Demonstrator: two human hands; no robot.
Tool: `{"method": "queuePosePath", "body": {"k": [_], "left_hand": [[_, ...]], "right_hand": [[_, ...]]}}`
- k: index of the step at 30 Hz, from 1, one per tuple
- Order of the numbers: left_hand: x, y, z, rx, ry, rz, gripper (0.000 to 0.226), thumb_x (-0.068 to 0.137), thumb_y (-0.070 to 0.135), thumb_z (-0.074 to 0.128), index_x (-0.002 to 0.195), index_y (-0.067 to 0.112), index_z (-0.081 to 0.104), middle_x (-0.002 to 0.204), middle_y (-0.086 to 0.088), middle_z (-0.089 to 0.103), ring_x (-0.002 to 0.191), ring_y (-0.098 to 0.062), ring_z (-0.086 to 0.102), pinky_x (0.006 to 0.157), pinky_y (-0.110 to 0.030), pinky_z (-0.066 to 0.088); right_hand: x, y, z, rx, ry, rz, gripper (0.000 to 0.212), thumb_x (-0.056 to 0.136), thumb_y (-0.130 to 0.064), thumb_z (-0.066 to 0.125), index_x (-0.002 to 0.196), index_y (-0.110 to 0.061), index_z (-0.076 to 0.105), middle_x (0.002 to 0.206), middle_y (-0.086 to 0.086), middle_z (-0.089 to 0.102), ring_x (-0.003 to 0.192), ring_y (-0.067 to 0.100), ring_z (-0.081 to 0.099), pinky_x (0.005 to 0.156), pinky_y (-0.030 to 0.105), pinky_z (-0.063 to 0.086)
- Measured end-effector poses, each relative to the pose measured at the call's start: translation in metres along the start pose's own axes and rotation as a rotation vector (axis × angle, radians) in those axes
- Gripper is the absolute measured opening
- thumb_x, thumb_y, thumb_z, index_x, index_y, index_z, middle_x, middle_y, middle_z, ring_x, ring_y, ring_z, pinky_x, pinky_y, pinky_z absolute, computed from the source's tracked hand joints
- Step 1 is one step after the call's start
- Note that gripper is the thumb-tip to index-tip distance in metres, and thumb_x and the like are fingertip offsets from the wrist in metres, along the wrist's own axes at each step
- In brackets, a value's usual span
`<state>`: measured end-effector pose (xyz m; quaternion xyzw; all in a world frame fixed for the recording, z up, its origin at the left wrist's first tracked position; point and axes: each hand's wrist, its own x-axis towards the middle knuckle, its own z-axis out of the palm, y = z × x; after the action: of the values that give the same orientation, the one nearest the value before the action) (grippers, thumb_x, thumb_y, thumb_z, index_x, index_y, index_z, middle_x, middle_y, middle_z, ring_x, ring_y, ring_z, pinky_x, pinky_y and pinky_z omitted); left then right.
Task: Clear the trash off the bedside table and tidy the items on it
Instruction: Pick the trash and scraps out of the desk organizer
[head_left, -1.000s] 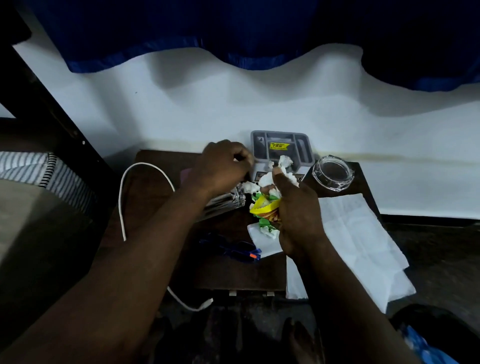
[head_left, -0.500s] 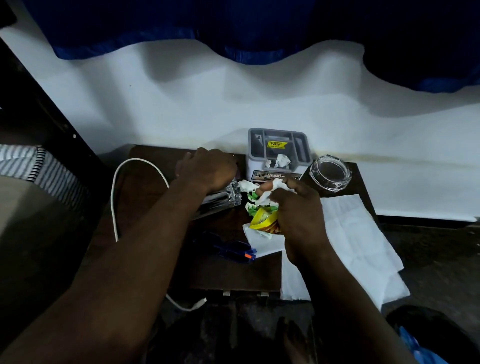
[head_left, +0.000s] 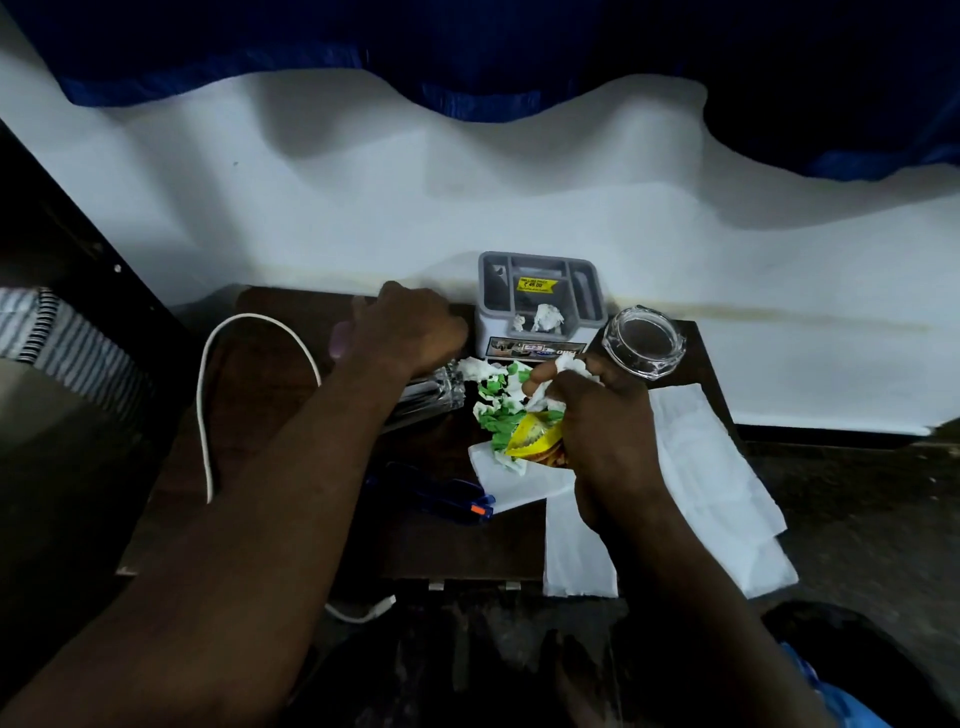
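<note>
The left hand (head_left: 410, 332) has drawn back from the grey organizer (head_left: 540, 291), its grasp unclear, while the right hand (head_left: 602, 436) clutches crumpled trash (head_left: 498, 410) over the dark surface (head_left: 260, 374) by the white wall (head_left: 467, 208)

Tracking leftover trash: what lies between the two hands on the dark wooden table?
In the head view, crumpled white and green paper scraps and a clear shiny object lie between the left hand and right hand.

Right hand (head_left: 609, 434) gripping crumpled trash (head_left: 497, 411), gray organizer (head_left: 540, 332) behind
</note>
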<state>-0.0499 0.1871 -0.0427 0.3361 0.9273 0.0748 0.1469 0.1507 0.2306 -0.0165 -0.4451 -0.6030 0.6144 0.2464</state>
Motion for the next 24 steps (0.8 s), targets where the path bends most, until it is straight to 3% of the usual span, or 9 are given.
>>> {"method": "queuePosePath", "body": {"k": [3, 5, 7, 10, 13, 16, 18, 21, 24], "left_hand": [[-0.004, -0.001, -0.008, 0.032, 0.311, 0.052, 0.045, 0.083, 0.046, 0.051, 0.109, 0.019, 0.076, 0.113, -0.012, 0.075, 0.111, -0.037, 0.065, 0.092, -0.043, 0.049], [-0.004, -0.002, -0.011, -0.158, 0.491, 0.096, 0.025, 0.086, 0.036, 0.062, 0.096, 0.018, 0.077, 0.100, -0.010, 0.078, 0.100, -0.036, 0.069, 0.085, -0.038, 0.051], [-0.006, 0.000, -0.013, -0.397, 0.547, 0.132, 0.014, 0.087, 0.034, 0.070, 0.085, 0.021, 0.073, 0.090, -0.003, 0.077, 0.091, -0.028, 0.070, 0.078, -0.032, 0.049], [-0.014, 0.012, -0.016, -0.591, 0.546, 0.241, 0.008, 0.091, 0.028, 0.074, 0.093, 0.021, 0.072, 0.081, 0.008, 0.067, 0.085, -0.018, 0.068, 0.073, -0.025, 0.044], [-0.020, 0.023, -0.017, -0.629, 0.541, 0.324, 0.016, 0.097, 0.013, 0.063, 0.108, 0.019, 0.073, 0.085, 0.004, 0.072, 0.082, -0.017, 0.070, 0.077, -0.027, 0.054], [-0.025, 0.032, -0.015, -0.710, 0.427, 0.362, 0.029, 0.099, -0.001, 0.051, 0.106, 0.013, 0.075, 0.092, 0.000, 0.075, 0.070, -0.006, 0.065, 0.069, -0.016, 0.052], [-0.029, 0.034, -0.012, -0.698, 0.378, 0.373, 0.032, 0.099, -0.004, 0.048, 0.109, 0.009, 0.076, 0.091, -0.001, 0.073, 0.069, -0.005, 0.062, 0.071, -0.016, 0.052], [-0.037, 0.035, -0.011, -0.641, 0.324, 0.317, 0.030, 0.100, 0.002, 0.051, 0.111, 0.012, 0.077, 0.091, -0.001, 0.074, 0.085, -0.014, 0.067, 0.083, -0.028, 0.053], [-0.049, 0.034, -0.008, -0.298, 0.310, 0.293, 0.023, 0.098, 0.024, 0.057, 0.104, 0.019, 0.078, 0.104, -0.006, 0.078, 0.097, -0.028, 0.070, 0.082, -0.034, 0.051]], "right_hand": [[0.000, -0.003, 0.001, 0.015, 0.029, 0.017, 0.022, 0.071, -0.018, 0.053, 0.067, -0.017, 0.075, 0.082, 0.007, 0.076, 0.082, 0.030, 0.074, 0.080, 0.063, 0.061], [0.000, -0.004, -0.001, 0.033, 0.050, 0.032, 0.021, 0.072, -0.013, 0.053, 0.067, -0.013, 0.073, 0.083, 0.010, 0.075, 0.081, 0.036, 0.073, 0.073, 0.060, 0.062], [0.002, -0.006, -0.002, 0.066, 0.067, 0.072, 0.019, 0.072, -0.012, 0.054, 0.066, -0.012, 0.072, 0.081, 0.012, 0.074, 0.081, 0.040, 0.073, 0.068, 0.058, 0.063], [0.006, -0.010, -0.003, 0.156, 0.066, 0.139, 0.017, 0.062, -0.025, 0.056, 0.061, -0.015, 0.069, 0.072, 0.007, 0.067, 0.068, 0.030, 0.063, 0.068, 0.052, 0.061], [0.011, -0.008, -0.004, 0.186, 0.066, 0.132, 0.017, 0.077, -0.037, 0.064, 0.073, -0.021, 0.069, 0.076, 0.002, 0.065, 0.069, 0.021, 0.061, 0.069, 0.035, 0.054], [0.014, -0.010, -0.006, 0.181, 0.117, 0.135, 0.039, 0.083, -0.054, 0.069, 0.061, -0.022, 0.068, 0.068, 0.000, 0.064, 0.069, 0.024, 0.062, 0.070, 0.042, 0.057], [0.017, -0.011, -0.009, 0.211, 0.146, 0.124, 0.044, 0.092, -0.039, 0.071, 0.054, -0.018, 0.064, 0.058, -0.002, 0.058, 0.062, 0.025, 0.059, 0.059, 0.037, 0.056], [0.020, -0.012, -0.016, 0.242, 0.137, 0.121, 0.040, 0.098, -0.006, 0.060, 0.060, -0.015, 0.069, 0.056, -0.007, 0.062, 0.058, 0.024, 0.062, 0.051, 0.030, 0.054], [0.020, -0.014, -0.020, 0.207, 0.125, 0.100, 0.031, 0.099, 0.000, 0.056, 0.080, -0.012, 0.076, 0.070, 0.003, 0.068, 0.049, 0.015, 0.064, 0.043, 0.026, 0.054]]}}
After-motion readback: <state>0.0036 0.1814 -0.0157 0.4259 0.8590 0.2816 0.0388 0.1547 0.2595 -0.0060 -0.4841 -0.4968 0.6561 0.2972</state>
